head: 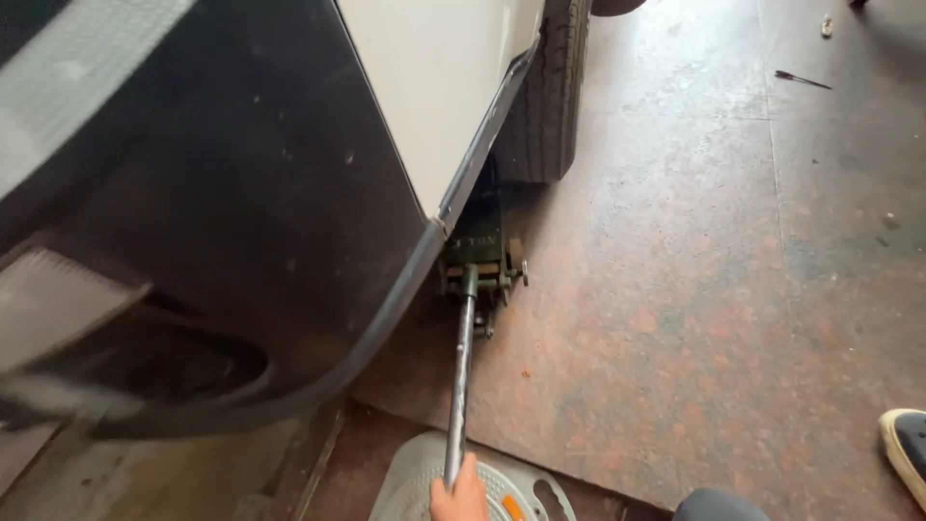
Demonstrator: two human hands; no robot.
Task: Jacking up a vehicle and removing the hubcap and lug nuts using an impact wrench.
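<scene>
Steel jack handle [460, 386] in hand [460, 497] grip; jack [479, 256] under car [289, 193].

- Floor jack [479, 253]: dark green body, silvery grey handle [460, 386].
- Car panel [434, 87]: white, with a black edge.
- Tyre [550, 96]: black, ribbed tread.
- Floor [694, 289]: mottled reddish-brown.
- Shoe [907, 453], near right: dark with a white sole.

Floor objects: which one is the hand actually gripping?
The floor jack's long metal handle, gripped at its near end by one hand; the grey plastic stool beneath it isn't held.

Floor jack [479, 253] under car sill; long metal handle [460, 381] slanting back.
</scene>
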